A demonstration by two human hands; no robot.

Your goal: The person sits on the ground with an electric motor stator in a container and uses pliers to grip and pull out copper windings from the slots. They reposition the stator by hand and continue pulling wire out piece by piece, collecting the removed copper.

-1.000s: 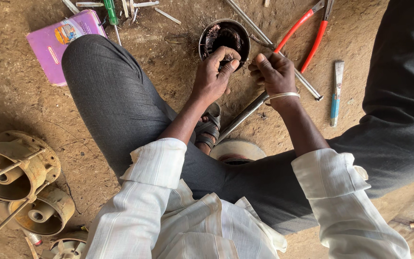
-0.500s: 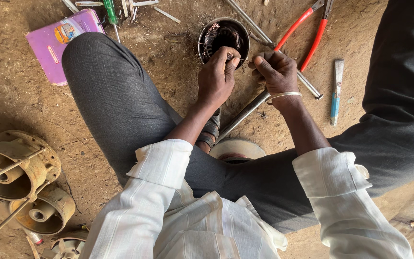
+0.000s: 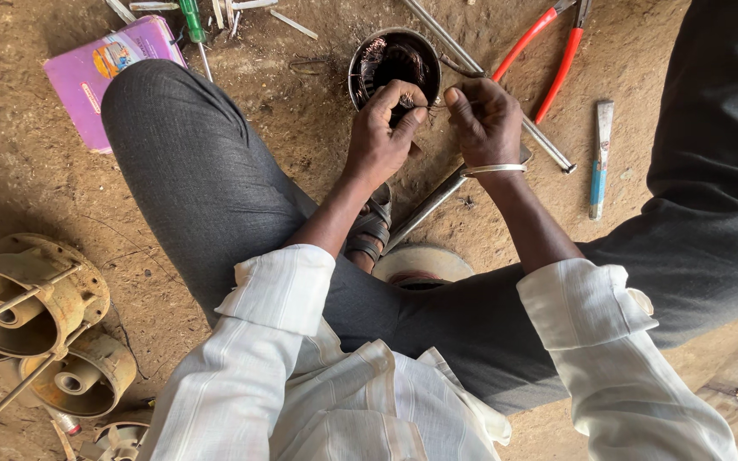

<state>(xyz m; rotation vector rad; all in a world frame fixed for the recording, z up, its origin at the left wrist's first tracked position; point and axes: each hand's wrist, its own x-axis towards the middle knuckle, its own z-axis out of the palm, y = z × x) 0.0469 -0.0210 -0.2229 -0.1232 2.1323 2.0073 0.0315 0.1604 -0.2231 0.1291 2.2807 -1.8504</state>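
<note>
A round dark motor stator (image 3: pixel 395 60) with copper windings stands on the dirt just beyond my hands. My left hand (image 3: pixel 382 128) rests against its near rim, thumb and fingers pinched. Just to the right, my right hand (image 3: pixel 484 119), with a metal bangle on the wrist, is pinched too. A thin wire (image 3: pixel 437 104) runs between the two sets of fingertips, which nearly touch. My bent knees frame the spot on either side.
Red-handled pliers (image 3: pixel 557 60), a blue-handled chisel (image 3: pixel 600 162) and long metal rods (image 3: pixel 437 196) lie to the right. At the top left are a pink booklet (image 3: pixel 96 77) and a green screwdriver (image 3: pixel 191 21). Rusty motor housings (image 3: pixel 36 299) sit at the lower left.
Both hands have stayed at the stator's near rim and only edged slightly away from me. The fingertips remain pinched close together.
</note>
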